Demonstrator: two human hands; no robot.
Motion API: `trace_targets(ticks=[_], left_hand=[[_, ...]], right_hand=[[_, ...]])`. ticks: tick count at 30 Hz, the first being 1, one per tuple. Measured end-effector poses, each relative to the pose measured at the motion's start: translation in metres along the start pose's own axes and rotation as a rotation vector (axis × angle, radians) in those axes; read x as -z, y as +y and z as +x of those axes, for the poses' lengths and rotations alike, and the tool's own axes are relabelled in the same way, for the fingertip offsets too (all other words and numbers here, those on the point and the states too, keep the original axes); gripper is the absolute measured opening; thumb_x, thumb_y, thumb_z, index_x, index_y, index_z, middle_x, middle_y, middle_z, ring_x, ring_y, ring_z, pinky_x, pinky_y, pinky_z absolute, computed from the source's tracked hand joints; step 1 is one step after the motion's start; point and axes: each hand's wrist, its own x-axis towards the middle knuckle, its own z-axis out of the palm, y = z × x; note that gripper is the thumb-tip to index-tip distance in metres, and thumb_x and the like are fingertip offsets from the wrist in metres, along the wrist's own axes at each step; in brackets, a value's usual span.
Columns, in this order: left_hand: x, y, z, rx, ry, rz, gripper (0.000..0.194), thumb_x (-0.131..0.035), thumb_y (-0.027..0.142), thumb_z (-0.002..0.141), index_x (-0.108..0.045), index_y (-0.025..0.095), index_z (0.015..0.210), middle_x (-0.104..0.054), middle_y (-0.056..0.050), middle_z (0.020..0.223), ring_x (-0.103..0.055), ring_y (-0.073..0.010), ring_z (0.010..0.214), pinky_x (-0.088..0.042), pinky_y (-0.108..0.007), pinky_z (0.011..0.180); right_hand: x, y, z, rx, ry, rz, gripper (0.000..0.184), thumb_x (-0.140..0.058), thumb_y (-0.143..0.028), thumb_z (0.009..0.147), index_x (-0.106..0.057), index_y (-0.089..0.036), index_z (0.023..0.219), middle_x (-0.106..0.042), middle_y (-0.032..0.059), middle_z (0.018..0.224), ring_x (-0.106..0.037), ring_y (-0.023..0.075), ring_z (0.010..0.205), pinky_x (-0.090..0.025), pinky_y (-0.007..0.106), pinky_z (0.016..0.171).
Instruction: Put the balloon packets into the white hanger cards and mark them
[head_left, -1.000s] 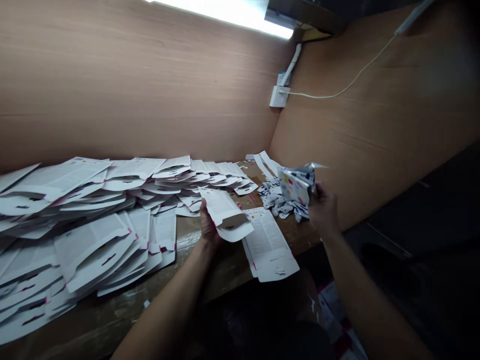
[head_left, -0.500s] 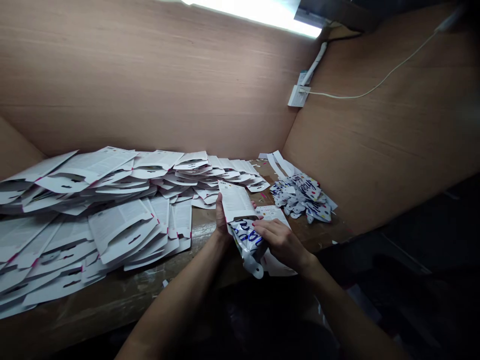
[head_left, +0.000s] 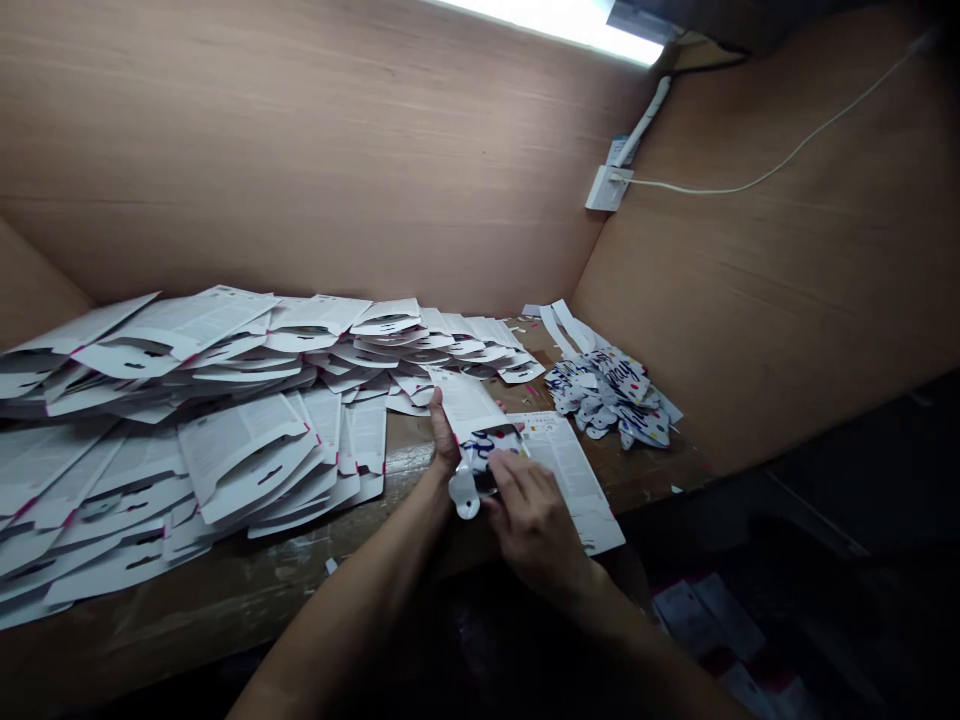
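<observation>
My left hand (head_left: 444,447) grips a white printed card packet (head_left: 465,403) by its edge, holding it up off the bench. A glossy white foil pouch with blue lettering (head_left: 480,450) sits partly inside the packet's open end, and its round-holed hang tab (head_left: 465,497) sticks out below. My right hand (head_left: 534,525) presses its fingers on the pouch. Beneath my hands lies a flat printed card (head_left: 571,475). To the right is a heap of similar pouches (head_left: 609,395).
Overlapping flat white cards form a wide spread (head_left: 195,400) across the left of the wooden bench (head_left: 247,580). Plywood walls (head_left: 337,160) enclose the bench at the back and right. A wall socket (head_left: 607,188) and cable sit high right. Printed cards lie below the bench, lower right.
The pouch has slid further into the card packet, and my right hand has moved down and left with it. The flat card beneath now shows more fully.
</observation>
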Motion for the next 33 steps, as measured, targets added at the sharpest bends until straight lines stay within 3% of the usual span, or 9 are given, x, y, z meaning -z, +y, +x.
trace_targets(ticks=[5, 8, 12, 16, 19, 21, 24, 30, 33], left_hand=[[-0.002, -0.006, -0.003, 0.022, 0.008, -0.012, 0.084, -0.058, 0.081, 0.085, -0.065, 0.013, 0.134, -0.079, -0.018, 0.109, -0.076, -0.039, 0.101, -0.058, -0.061, 0.096], [-0.005, -0.012, -0.003, -0.02, 0.019, -0.02, 0.08, -0.058, 0.079, 0.087, -0.066, 0.012, 0.13, -0.078, -0.018, 0.104, -0.076, -0.0379, 0.101, -0.059, -0.06, 0.096], [-0.004, -0.014, 0.0, -0.063, 0.004, 0.002, 0.074, -0.061, 0.073, 0.088, -0.064, 0.013, 0.131, -0.078, -0.017, 0.106, -0.075, -0.0367, 0.103, -0.059, -0.06, 0.097], [0.002, -0.01, 0.003, -0.044, 0.028, 0.01, 0.078, -0.059, 0.074, 0.088, -0.06, 0.013, 0.137, -0.077, -0.018, 0.111, -0.075, -0.0368, 0.103, -0.058, -0.063, 0.098], [0.005, -0.01, 0.004, 0.002, 0.073, 0.02, 0.08, -0.056, 0.075, 0.088, -0.061, 0.01, 0.135, -0.077, -0.019, 0.108, -0.075, -0.0383, 0.101, -0.058, -0.065, 0.096], [0.004, -0.015, 0.004, 0.029, 0.087, 0.032, 0.076, -0.057, 0.073, 0.089, -0.063, 0.01, 0.132, -0.078, -0.019, 0.105, -0.076, -0.0378, 0.1, -0.059, -0.063, 0.095], [0.002, -0.021, 0.003, 0.03, 0.072, 0.037, 0.07, -0.062, 0.071, 0.089, -0.066, 0.012, 0.128, -0.079, -0.016, 0.101, -0.076, -0.0363, 0.098, -0.061, -0.058, 0.095], [0.003, -0.019, 0.003, -0.072, -0.019, 0.011, 0.074, -0.062, 0.075, 0.088, -0.066, 0.015, 0.13, -0.078, -0.017, 0.11, -0.074, -0.0379, 0.107, -0.059, -0.054, 0.099], [0.003, -0.019, 0.009, -0.159, -0.055, 0.011, 0.066, -0.057, 0.071, 0.096, -0.066, 0.017, 0.132, -0.076, -0.016, 0.118, -0.071, -0.0353, 0.116, -0.056, -0.049, 0.104]], right_hand=[[-0.015, 0.012, 0.001, -0.012, -0.085, 0.062, 0.054, -0.042, -0.01, 0.101, -0.054, -0.012, 0.154, -0.064, 0.0218, 0.142, -0.057, 0.0355, 0.136, -0.048, 0.057, 0.116], [-0.013, 0.024, 0.005, -0.059, 0.037, 0.183, 0.055, -0.038, -0.007, 0.1, -0.059, -0.018, 0.151, -0.067, 0.0169, 0.139, -0.061, 0.031, 0.133, -0.051, 0.053, 0.115], [-0.001, 0.026, 0.003, -0.205, 0.184, 0.331, 0.041, -0.044, -0.018, 0.106, -0.07, -0.029, 0.136, -0.076, 0.0101, 0.124, -0.07, 0.0285, 0.119, -0.057, 0.049, 0.106], [0.0, 0.012, -0.006, -0.19, -0.051, 0.403, 0.039, -0.051, -0.033, 0.107, -0.067, -0.025, 0.142, -0.07, 0.0126, 0.14, -0.064, 0.0327, 0.133, -0.05, 0.055, 0.115], [-0.01, 0.003, -0.004, -0.128, -0.184, 0.285, 0.071, -0.068, -0.055, 0.097, -0.057, -0.012, 0.152, -0.057, 0.0233, 0.153, -0.048, 0.0438, 0.147, -0.04, 0.064, 0.121], [-0.016, 0.005, 0.009, -0.144, -0.23, 0.241, 0.074, -0.071, -0.066, 0.091, -0.067, -0.01, 0.14, -0.066, 0.0264, 0.139, -0.055, 0.046, 0.138, -0.044, 0.062, 0.117], [-0.021, 0.013, 0.033, -0.204, -0.278, 0.241, 0.057, -0.066, -0.069, 0.093, -0.078, -0.015, 0.109, -0.077, 0.0187, 0.097, -0.07, 0.0392, 0.11, -0.053, 0.052, 0.103], [-0.027, 0.012, 0.036, -0.199, 0.038, 0.125, 0.043, -0.044, -0.046, 0.109, -0.073, -0.016, 0.096, -0.071, 0.0181, 0.089, -0.066, 0.0352, 0.095, -0.05, 0.053, 0.095], [-0.025, 0.015, 0.075, -0.251, 0.237, 0.15, 0.048, -0.034, -0.036, 0.111, -0.071, -0.014, 0.092, -0.068, 0.0197, 0.088, -0.063, 0.0306, 0.083, -0.051, 0.046, 0.081]])
